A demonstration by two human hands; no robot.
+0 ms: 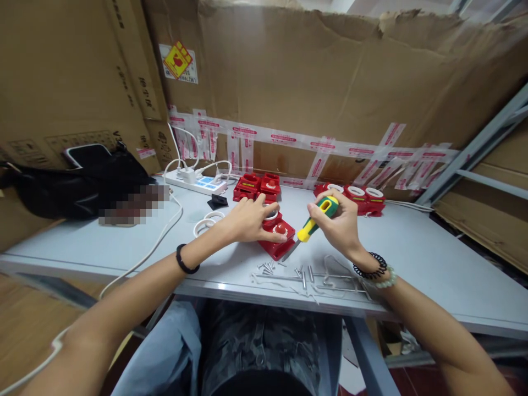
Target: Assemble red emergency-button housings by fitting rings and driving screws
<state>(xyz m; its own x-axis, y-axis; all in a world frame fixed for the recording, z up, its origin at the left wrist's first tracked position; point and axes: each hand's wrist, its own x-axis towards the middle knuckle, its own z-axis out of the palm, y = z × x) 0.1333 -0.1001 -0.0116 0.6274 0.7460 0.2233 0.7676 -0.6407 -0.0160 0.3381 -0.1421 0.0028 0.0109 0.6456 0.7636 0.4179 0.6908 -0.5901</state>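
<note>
My left hand [248, 220] lies over a red plastic housing [279, 242] on the grey table [433, 258], its fingers and thumb pressed on the part. My right hand [339, 223] is wrapped round the green and yellow handle of a screwdriver [315, 219]. The screwdriver slants down to the left, and its tip meets the right edge of the red housing. Several small screws [267, 268] lie loose on the table just in front of the housing.
More red housings [256, 186] stand behind my left hand, others with white rings [365, 197] behind my right. A white power strip [196, 180] with cables, loose white rings [207, 223], a black bag [78, 184] at left, and taped cardboard [313, 82] behind the table.
</note>
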